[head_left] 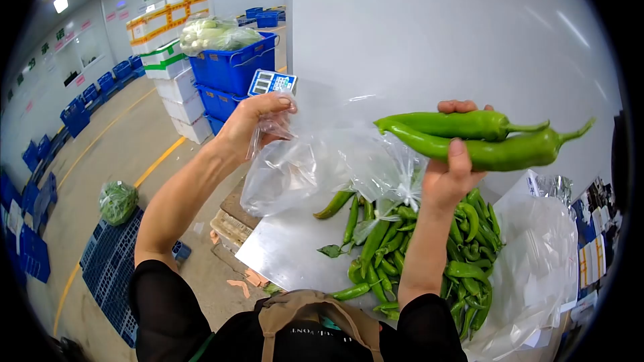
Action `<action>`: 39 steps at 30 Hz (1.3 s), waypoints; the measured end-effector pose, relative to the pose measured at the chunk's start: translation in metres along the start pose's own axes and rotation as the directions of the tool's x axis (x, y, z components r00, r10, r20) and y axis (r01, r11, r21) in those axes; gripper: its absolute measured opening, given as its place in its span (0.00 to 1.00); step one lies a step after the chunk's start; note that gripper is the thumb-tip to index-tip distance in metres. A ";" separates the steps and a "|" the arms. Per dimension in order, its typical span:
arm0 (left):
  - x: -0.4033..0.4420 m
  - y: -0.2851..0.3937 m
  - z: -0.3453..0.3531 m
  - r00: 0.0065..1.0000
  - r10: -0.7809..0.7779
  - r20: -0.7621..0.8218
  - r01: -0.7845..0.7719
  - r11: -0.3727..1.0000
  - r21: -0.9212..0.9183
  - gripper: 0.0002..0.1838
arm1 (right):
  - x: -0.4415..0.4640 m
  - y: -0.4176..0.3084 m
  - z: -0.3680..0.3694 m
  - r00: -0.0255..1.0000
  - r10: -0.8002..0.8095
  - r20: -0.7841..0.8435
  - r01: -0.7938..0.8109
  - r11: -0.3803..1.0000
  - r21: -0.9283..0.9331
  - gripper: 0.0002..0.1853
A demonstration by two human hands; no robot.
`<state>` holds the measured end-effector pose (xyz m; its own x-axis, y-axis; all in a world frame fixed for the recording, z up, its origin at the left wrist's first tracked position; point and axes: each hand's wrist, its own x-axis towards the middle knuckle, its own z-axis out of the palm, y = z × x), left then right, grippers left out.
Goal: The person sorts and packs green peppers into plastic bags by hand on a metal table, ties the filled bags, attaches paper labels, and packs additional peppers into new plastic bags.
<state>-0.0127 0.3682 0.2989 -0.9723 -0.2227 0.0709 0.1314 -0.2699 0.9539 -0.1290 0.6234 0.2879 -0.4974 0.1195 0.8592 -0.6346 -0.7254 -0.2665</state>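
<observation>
Pinched in my left hand [258, 121] is the gathered edge of a clear plastic bag [288, 167], which spreads over the metal table [268, 251]. My right hand [453, 161], raised above the table, grips two long green peppers [476, 141] lying side by side, stems pointing right. Below my right hand is a pile of green peppers [469, 271], partly hidden by my forearm. A knotted piece of clear plastic [406, 191] rests at the pile's upper edge. One loose leaf [330, 251] lies left of the pile.
A scale [272, 83] stands beyond my left hand, near stacked blue crates [231, 67] topped with bagged vegetables [215, 33]. White boxes [178, 84] are stacked beside them. More clear plastic [533, 261] covers the table's right side. A blue pallet [111, 265] lies on the floor at left.
</observation>
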 end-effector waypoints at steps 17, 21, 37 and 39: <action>-0.024 -0.093 -0.080 0.995 -0.007 0.097 0.064 0.797 -0.600 0.35 | -0.149 0.048 -0.030 0.754 0.646 0.116 -0.628 0.761 -0.160 0.19; -0.060 -0.078 -0.066 0.962 -0.238 -0.131 0.161 0.888 -0.430 0.24 | -0.116 0.088 -0.062 0.901 0.396 -0.175 -0.433 0.830 -0.351 0.15; -0.075 -0.066 -0.003 0.956 -0.292 0.027 0.284 0.898 -0.336 0.36 | -0.135 0.058 0.001 0.749 0.278 0.602 -0.270 0.957 -0.105 0.31; -0.089 -0.060 0.006 0.961 -0.250 0.120 0.277 0.880 -0.386 0.36 | -0.159 0.103 -0.021 0.487 0.653 0.580 -0.317 0.751 -0.579 0.27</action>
<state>0.0644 0.4095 0.2369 -0.9902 -0.0337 -0.1355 -0.0796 -0.6610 0.7462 -0.1274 0.5442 0.1143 -0.3133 -0.8087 0.4979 -0.6617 -0.1901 -0.7252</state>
